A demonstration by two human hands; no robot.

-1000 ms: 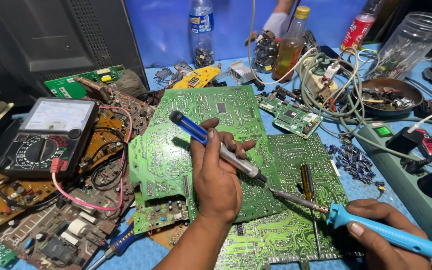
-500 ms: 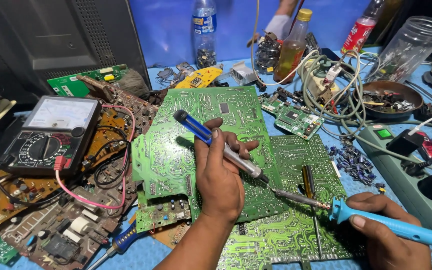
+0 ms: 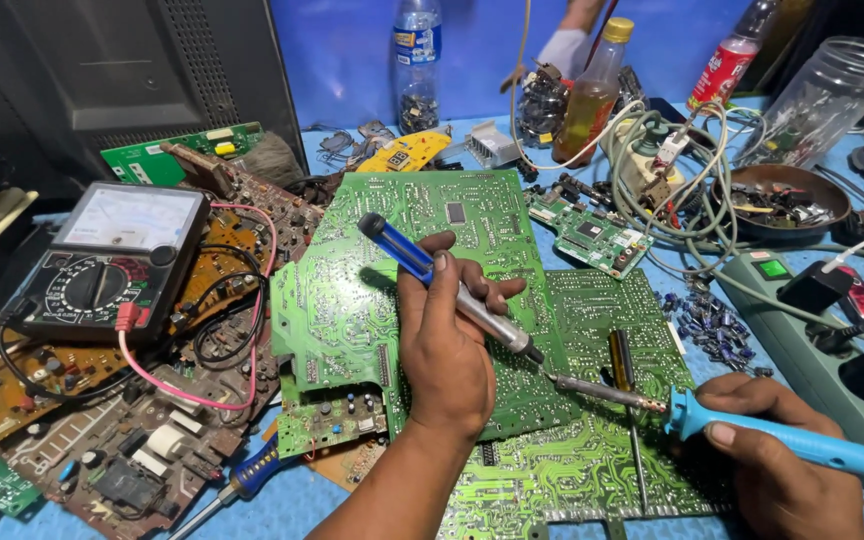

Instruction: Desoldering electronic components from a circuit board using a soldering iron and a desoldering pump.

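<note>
Desoldering on the green circuit board (image 3: 432, 300) — left hand (image 3: 449, 345) grips the solder sucker (image 3: 449, 287), right hand (image 3: 772, 460) clasps the soldering iron (image 3: 722, 425); tips must meet next.

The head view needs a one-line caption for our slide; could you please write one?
Left hand holds a desoldering pump and right hand a blue soldering iron, tips meeting over a green circuit board.

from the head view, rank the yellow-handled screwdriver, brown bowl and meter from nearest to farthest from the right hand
1. Yellow-handled screwdriver: lying on the green board just left of the right hand.
2. Brown bowl: farther back, upper right.
3. Meter: far left across the bench.
</note>
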